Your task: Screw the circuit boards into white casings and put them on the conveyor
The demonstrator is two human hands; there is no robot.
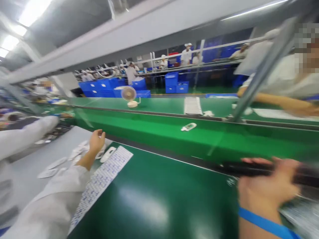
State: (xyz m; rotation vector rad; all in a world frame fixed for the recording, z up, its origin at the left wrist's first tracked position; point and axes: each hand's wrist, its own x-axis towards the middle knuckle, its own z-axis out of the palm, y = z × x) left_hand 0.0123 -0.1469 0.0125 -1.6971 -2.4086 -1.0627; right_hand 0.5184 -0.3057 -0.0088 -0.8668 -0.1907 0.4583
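**Figure.** The left hand (pixel 96 143) is hovering open and empty, its fingers (pixel 100 135) spread. A white plastic casing (pixel 108 154) is lying just below and right of them, its long axis slanting toward the fingertips, and this hand is the nearer one. The right hand (pixel 267 189) is clenching around a dark elongated object (pixel 244 168), blurred and of uncertain kind, its long axis running sideways past the fingers toward the right edge. A printed label sheet (pixel 102 186) is lying on a green bench mat (pixel 149 205) below the left fingers. Loose white pieces (pixel 52 167) are lying left of them. Beyond the fingers, a white device (pixel 188 126) is lying on a green conveyor belt (pixel 159 132). Farther off, blue crates (pixel 171 83) are standing with their contents hidden.
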